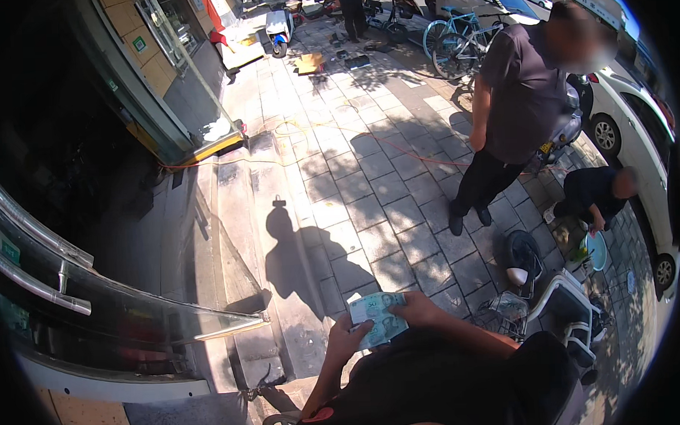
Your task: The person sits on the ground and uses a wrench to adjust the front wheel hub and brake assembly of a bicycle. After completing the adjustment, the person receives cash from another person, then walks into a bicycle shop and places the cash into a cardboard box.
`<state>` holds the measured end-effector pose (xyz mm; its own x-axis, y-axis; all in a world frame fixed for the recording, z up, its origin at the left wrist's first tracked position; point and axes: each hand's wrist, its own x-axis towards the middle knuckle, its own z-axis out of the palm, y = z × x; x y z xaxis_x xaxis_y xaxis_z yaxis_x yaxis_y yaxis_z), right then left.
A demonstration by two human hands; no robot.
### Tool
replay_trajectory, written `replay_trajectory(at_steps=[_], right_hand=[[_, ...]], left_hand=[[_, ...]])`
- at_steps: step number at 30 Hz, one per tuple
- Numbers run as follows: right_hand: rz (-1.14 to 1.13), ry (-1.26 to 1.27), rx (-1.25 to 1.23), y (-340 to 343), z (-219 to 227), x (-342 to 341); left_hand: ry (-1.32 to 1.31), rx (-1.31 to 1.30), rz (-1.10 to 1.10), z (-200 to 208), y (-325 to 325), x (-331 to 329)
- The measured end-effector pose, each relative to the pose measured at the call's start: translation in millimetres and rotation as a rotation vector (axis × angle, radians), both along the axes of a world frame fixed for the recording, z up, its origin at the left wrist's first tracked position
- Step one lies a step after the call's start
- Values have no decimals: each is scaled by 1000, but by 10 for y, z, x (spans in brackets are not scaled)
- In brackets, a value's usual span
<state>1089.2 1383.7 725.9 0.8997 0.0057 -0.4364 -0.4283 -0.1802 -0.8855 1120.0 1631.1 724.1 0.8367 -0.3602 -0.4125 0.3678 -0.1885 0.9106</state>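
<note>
Green banknotes, overlapping so that I cannot tell how many, are spread flat in front of my body at the lower middle. My left hand grips their left edge, its thumb lying across the top. At the upper right corner, my right hand pinches them between thumb and fingers. Both hands are closed on the same notes.
Stone steps and a glass door with metal handles lie to the left. A standing person and a crouching person by a light-blue basin are at right. An orange cable crosses the paving.
</note>
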Motion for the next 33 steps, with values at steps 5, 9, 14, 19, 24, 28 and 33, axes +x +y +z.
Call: replay_trajectory(at_steps=[5,9,14,19,24,28,33], right_hand=[[-335,2,77,165,-365,1175],[-228,-212,132,331,-723,2489],[191,-187,-102,896,-155,4036],[211,90,290,1429,-71,5196],[516,-159,-84,2058,122,6056],[702,-36,-130,2639,130,6622],[716,-39,-24,3384,670,7166]], left_hand=[[302,-217,127,-306,-37,1267],[159,-110,110,-539,-20,2259],[570,-459,637,-457,361,3113],[323,-658,855,-563,785,3811],[315,-932,920,-625,1331,4592],[350,-858,947,-534,1663,5337],[420,-1184,834,-105,2392,5918]])
